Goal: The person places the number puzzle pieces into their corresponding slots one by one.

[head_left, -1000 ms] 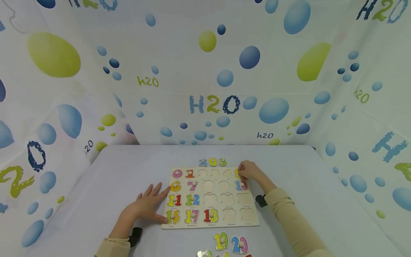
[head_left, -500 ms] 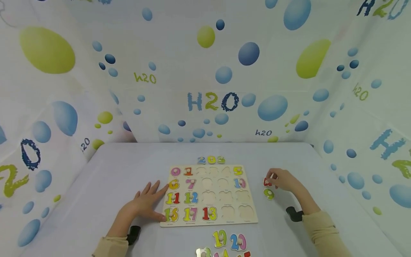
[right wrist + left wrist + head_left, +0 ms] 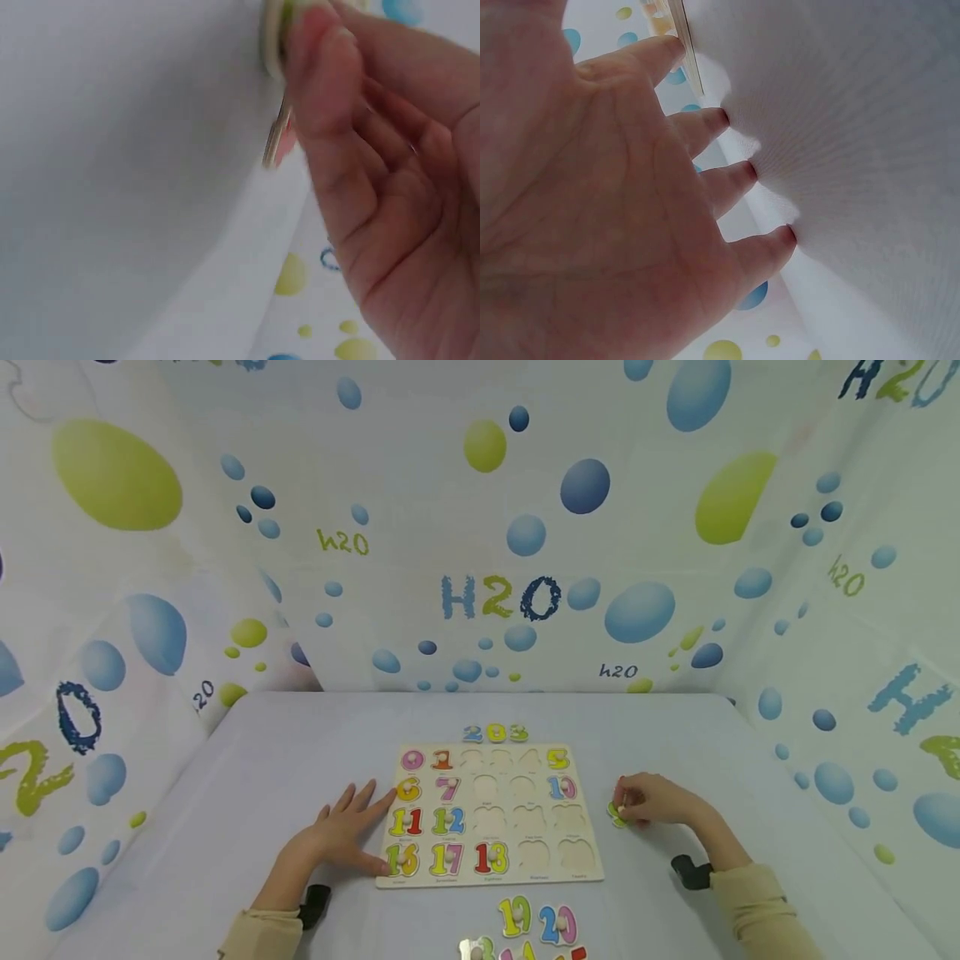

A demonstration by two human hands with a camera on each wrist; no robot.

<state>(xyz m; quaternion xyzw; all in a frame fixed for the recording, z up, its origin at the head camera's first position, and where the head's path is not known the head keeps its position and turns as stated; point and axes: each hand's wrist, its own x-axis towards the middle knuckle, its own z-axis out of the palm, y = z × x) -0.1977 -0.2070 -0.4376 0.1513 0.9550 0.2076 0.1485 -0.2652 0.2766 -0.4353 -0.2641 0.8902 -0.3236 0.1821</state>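
My right hand (image 3: 656, 800) pinches the green number 9 puzzle piece (image 3: 615, 814) by thumb and finger, to the right of the board. In the right wrist view this green piece (image 3: 274, 41) is partly covered by the fingers. A red number 4 piece (image 3: 283, 142) lies just beyond it, mostly hidden by the hand in the head view. My left hand (image 3: 341, 835) is spread at the left edge of the wooden number board (image 3: 517, 887), thumb and index finger touching it. Its other fingertips (image 3: 744, 171) press on the white tablecloth.
Behind the board lie the 2, a yellow piece and the 3 (image 3: 518, 733). Near the front are the 19 (image 3: 515, 917), the 20 (image 3: 558, 926) and several pieces cut off by the frame. The board has filled slots and several bare recesses (image 3: 534, 854).
My right hand has left the 5 at the board's upper right corner, moved right to the red 4, then nearer to the green 9, which it now pinches. The left hand has stayed put.
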